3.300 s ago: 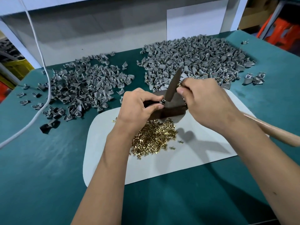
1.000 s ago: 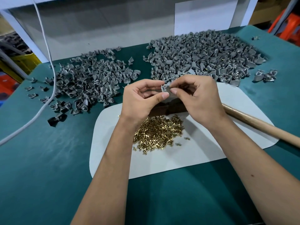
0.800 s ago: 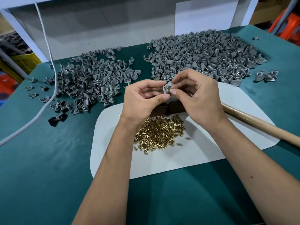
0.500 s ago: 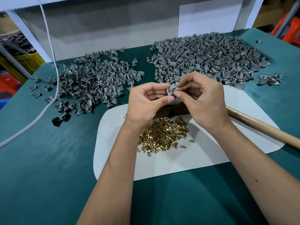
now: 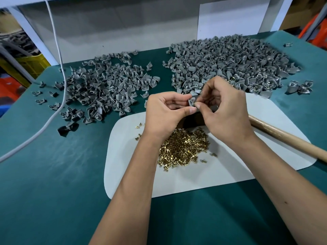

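Observation:
My left hand [image 5: 165, 112] pinches a small grey plastic part [image 5: 192, 100] between thumb and fingers, just above a dark block [image 5: 192, 121] on the white mat [image 5: 221, 172]. My right hand [image 5: 224, 110] meets it from the right, thumb and forefinger pinching something tiny against the same part; I cannot make out what. A heap of small brass inserts [image 5: 184, 147] lies on the mat below both hands. A hammer's wooden handle [image 5: 286, 138] lies on the mat to the right, its head hidden behind my right hand.
Two big heaps of grey plastic parts lie on the green table: a left heap [image 5: 106, 87] and a right heap [image 5: 230, 62]. A few loose parts [image 5: 299, 86] sit far right. A white cable [image 5: 53, 112] crosses the left side. A grey wall panel stands behind.
3.3 s ago my right hand held the hammer over the block. Now the hammer lies on the mat and both hands hold one grey part, raised slightly above the block.

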Action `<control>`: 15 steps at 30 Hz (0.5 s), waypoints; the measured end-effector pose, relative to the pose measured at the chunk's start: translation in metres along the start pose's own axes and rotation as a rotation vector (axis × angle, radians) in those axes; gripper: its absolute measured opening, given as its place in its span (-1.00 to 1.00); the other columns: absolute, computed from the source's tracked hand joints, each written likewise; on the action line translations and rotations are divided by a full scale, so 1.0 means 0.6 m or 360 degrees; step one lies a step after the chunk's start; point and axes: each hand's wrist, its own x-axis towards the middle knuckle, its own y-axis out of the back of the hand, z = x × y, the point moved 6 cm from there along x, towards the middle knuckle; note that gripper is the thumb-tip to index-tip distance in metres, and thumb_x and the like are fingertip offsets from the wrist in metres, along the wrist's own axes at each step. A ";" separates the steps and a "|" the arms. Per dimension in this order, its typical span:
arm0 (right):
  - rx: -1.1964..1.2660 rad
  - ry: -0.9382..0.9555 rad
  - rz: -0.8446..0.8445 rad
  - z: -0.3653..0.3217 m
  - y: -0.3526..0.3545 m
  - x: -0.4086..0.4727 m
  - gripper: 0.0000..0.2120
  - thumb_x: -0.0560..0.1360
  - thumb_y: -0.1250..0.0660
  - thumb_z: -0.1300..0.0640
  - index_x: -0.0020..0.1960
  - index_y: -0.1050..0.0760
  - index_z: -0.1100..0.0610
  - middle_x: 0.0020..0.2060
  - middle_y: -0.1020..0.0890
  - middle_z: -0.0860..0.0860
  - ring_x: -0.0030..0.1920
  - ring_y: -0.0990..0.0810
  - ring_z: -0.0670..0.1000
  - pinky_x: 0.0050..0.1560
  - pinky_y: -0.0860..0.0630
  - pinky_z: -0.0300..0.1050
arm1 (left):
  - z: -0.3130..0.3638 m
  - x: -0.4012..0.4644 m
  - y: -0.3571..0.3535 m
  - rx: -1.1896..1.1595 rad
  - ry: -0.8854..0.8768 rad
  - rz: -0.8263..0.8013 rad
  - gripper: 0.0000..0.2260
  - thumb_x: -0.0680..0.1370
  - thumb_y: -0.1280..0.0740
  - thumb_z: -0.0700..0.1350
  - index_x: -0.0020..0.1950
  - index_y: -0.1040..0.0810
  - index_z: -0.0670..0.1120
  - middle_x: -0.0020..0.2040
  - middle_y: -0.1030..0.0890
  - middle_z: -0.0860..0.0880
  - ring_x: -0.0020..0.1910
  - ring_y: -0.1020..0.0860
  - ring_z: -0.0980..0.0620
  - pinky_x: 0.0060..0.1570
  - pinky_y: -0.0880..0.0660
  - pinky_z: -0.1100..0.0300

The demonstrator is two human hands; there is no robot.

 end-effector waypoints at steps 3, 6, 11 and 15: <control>-0.0009 -0.0004 -0.0001 -0.001 -0.004 0.002 -0.77 0.40 -0.49 0.35 -0.08 -0.50 0.13 -0.24 -0.64 -0.05 -0.21 -0.65 -0.09 -0.17 -0.63 -0.11 | -0.001 0.001 0.002 0.0013 0.0013 0.0027 -0.71 0.32 -0.60 -0.43 -0.06 -0.72 -0.13 -0.14 -0.73 -0.21 -0.18 -0.67 0.00 -0.03 -0.66 0.15; -0.0019 0.0009 0.0027 -0.002 -0.004 0.000 -0.78 0.39 -0.49 0.36 -0.11 -0.50 0.12 -0.26 -0.64 -0.07 -0.23 -0.65 -0.08 -0.18 -0.64 -0.06 | -0.003 0.001 0.003 0.0013 0.0008 0.0027 -0.70 0.32 -0.59 -0.43 -0.07 -0.72 -0.11 -0.12 -0.73 -0.25 -0.17 -0.66 -0.01 -0.01 -0.66 0.14; 0.0023 0.0067 0.0045 -0.002 -0.004 -0.002 -0.82 0.43 -0.50 0.31 -0.09 -0.53 0.13 -0.22 -0.65 -0.08 -0.21 -0.67 -0.08 -0.14 -0.65 -0.05 | -0.008 0.003 0.008 -0.0018 -0.0004 0.0012 -0.69 0.33 -0.61 -0.38 -0.05 -0.73 -0.05 -0.20 -0.74 0.00 -0.19 -0.67 0.10 -0.08 -0.62 0.23; 0.0043 0.0068 -0.0058 0.002 -0.002 0.001 -0.82 0.46 -0.50 0.29 0.02 -0.59 0.13 -0.15 -0.68 -0.09 -0.11 -0.70 -0.10 -0.02 -0.68 -0.07 | -0.005 0.003 0.012 -0.0058 -0.0044 -0.0017 -0.69 0.34 -0.60 -0.37 -0.01 -0.72 -0.07 -0.11 -0.76 -0.04 -0.11 -0.70 0.06 -0.02 -0.63 0.20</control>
